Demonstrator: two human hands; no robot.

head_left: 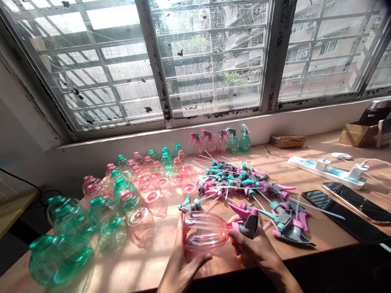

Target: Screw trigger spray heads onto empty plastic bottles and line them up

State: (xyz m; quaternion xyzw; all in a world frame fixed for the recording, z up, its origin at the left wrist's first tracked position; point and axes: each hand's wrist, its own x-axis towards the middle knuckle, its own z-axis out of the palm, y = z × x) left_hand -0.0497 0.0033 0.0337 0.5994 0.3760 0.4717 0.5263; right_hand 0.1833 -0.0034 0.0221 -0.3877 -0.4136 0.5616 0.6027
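Note:
My left hand [183,260] is wrapped round a clear pink bottle [204,232] that lies on its side above the near table edge. My right hand [249,246] is closed on the grey and pink spray trigger head [249,224] at the bottle's neck. Just beyond lies a pile of loose spray heads [241,183] with long dip tubes. One more loose spray head [189,204] rests by my left fingers.
Several open pink and green bottles [134,191] stand at the left of the wooden table [324,232]. Several finished spray bottles [222,142] line the window wall. A power strip [326,171], two phones [351,211] and a cardboard box [356,134] sit at the right.

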